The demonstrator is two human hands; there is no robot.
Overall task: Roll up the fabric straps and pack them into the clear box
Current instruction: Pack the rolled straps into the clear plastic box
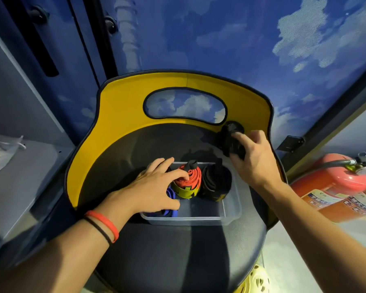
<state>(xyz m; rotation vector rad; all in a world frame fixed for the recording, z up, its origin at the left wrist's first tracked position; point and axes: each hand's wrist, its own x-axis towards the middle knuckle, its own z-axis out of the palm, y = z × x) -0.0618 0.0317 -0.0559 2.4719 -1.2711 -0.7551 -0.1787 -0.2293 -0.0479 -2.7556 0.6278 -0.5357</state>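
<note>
Wristbands (106,227), one red and one black, sit on the left forearm at the bottom of the view. Both arms reach forward over the dark chair seat (178,250), which carries the clear box (184,218) near its middle.

Left hand (156,187): lies spread over the left part of the box, fingers relaxed and grasping nothing. One fingertip touches the top of the red strap roll (190,176); the thumb rests by the blue strap (171,194), which is partly hidden beneath the palm.

Box contents: the red roll stands upright along the far wall, with a yellow-green band at its base. A black strap roll (216,182) stands just beside it on the right, touching it. The blue strap lies at the left end.

Right hand (254,157): outside the box, at the back right of the seat, fingers curled round a loose black strap (228,140) against the yellow backrest (118,115).

Surroundings: a red fire extinguisher (334,187) lies to the right of the chair.
</note>
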